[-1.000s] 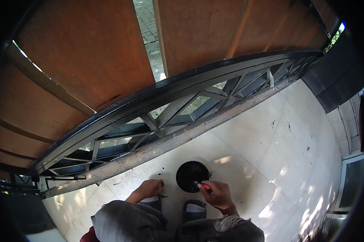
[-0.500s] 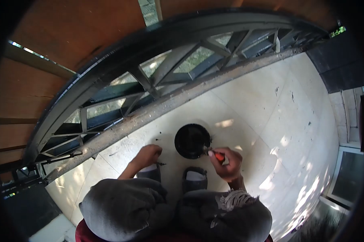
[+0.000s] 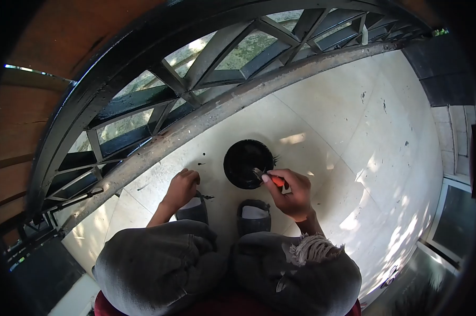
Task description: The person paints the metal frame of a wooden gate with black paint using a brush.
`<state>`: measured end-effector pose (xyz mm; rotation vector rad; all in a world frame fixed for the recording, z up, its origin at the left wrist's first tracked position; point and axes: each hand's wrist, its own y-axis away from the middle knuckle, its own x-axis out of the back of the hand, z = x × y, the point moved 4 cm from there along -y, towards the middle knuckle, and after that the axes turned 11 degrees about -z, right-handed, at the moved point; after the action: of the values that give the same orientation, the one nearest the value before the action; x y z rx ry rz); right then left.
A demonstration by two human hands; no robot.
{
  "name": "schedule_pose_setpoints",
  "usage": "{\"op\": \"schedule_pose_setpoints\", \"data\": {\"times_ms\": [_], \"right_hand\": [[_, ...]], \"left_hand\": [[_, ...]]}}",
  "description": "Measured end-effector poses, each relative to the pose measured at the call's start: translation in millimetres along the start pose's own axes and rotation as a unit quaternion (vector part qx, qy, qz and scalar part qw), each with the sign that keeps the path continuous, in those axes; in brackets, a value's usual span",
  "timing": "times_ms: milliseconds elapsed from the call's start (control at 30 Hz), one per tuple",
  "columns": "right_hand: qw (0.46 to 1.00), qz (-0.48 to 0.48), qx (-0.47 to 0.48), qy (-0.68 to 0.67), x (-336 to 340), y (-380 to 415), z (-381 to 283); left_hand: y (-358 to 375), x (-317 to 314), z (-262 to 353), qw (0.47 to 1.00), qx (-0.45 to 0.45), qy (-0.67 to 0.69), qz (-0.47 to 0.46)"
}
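Observation:
A round black bowl [image 3: 241, 148] with dark, glossy contents stands on the pale tiled floor in front of my feet. My right hand [image 3: 292, 194] grips the orange handle of a small paintbrush [image 3: 278, 181]. The brush's metal end reaches over the bowl's near right rim, and its bristles cannot be made out against the dark inside. To the left of the bowl, my left hand [image 3: 181, 188] hangs in the air with its fingers curled closed. Nothing shows in it.
A black metal lattice railing [image 3: 217, 79] crosses the view beyond the bowl, above a narrow ledge [image 3: 211, 113]. Dark spots mark the floor near the bowl. My slippered feet [image 3: 254, 211] are just below it. A framed glass panel [image 3: 451, 224] stands at the right.
My right hand has brought the paintbrush farther in over the bowl. My left hand has risen slightly. The view has shifted, so the railing sits higher and looks nearer.

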<state>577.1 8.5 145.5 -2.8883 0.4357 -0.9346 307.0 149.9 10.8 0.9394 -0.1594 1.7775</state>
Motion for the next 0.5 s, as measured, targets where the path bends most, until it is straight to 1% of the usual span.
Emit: {"op": "schedule_pose_setpoints", "data": {"times_ms": [33, 100, 133, 200, 233, 267, 333, 367, 400, 433, 467, 500], "right_hand": [[1.000, -0.003, 0.000, -0.004, -2, 0, 1], [0.997, 0.043, -0.046, -0.046, 0, 2, 4], [0.997, 0.045, -0.044, -0.048, 1, 2, 6], [0.994, 0.012, -0.103, -0.046, 0, 4, 18], [0.997, 0.020, -0.074, -0.033, 4, 6, 13], [0.996, 0.021, -0.072, -0.042, 9, 8, 8], [0.998, 0.056, -0.035, -0.013, 22, 7, -6], [0.997, 0.071, -0.036, -0.013, 24, 8, -4], [0.996, 0.075, -0.037, -0.016, 25, 8, 0], [0.997, 0.043, -0.063, -0.006, 23, 8, 6], [0.996, 0.012, -0.089, 0.003, 20, 7, 13], [0.996, 0.017, -0.090, 0.000, 19, 8, 19]], "left_hand": [[2, -2, 0, 1.000, 0.005, 0.000, -0.001], [9, 0, 2, 0.998, 0.011, -0.013, 0.068], [11, -1, 1, 0.997, 0.010, -0.017, 0.069], [25, -10, -1, 0.996, 0.008, -0.035, 0.081], [31, -12, 2, 0.995, -0.006, -0.026, 0.094], [38, -19, 0, 0.993, -0.019, -0.020, 0.114], [48, -26, -1, 0.993, -0.004, -0.014, 0.119], [49, -30, -3, 0.993, -0.005, -0.020, 0.118], [50, -33, -6, 0.991, 0.005, -0.012, 0.135], [51, -35, -8, 0.988, 0.016, -0.003, 0.152], [50, -37, -9, 0.989, 0.015, -0.007, 0.150], [49, -38, -12, 0.988, 0.016, 0.008, 0.152]]}}
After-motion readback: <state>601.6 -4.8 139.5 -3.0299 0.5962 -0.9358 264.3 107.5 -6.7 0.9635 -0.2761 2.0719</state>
